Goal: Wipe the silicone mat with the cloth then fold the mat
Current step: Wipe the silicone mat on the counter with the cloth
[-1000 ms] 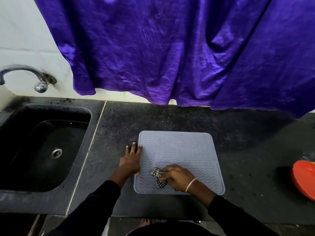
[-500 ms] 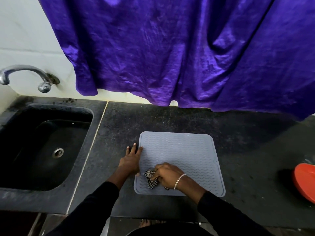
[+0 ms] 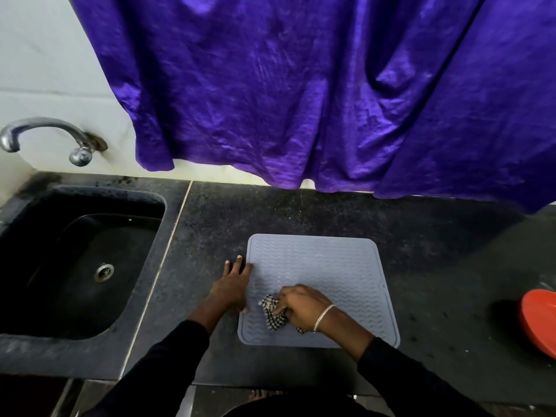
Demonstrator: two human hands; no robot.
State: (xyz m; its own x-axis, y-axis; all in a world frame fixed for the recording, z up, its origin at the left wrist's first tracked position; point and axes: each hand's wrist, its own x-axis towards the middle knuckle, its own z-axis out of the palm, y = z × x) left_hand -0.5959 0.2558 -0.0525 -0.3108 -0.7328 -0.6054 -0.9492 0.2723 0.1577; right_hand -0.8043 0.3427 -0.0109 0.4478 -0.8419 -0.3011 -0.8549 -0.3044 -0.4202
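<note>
Wiping step in hand, I reckon: the grey silicone mat lies flat on the dark counter, lower centre, my left hand pinning its left edge with straight fingers, my right hand curled round the checked cloth at the mat's near-left. Next I'd sweep the far half, then fold. The purple curtain fills the top, sink at left, red dish at right edge, all apart from the mat.

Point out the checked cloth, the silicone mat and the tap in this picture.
checked cloth (image 3: 272,316), head view, its bunched exposed part.
silicone mat (image 3: 325,260), head view, its bare ridged far half.
tap (image 3: 45,124), head view, the top of its curved spout.
</note>
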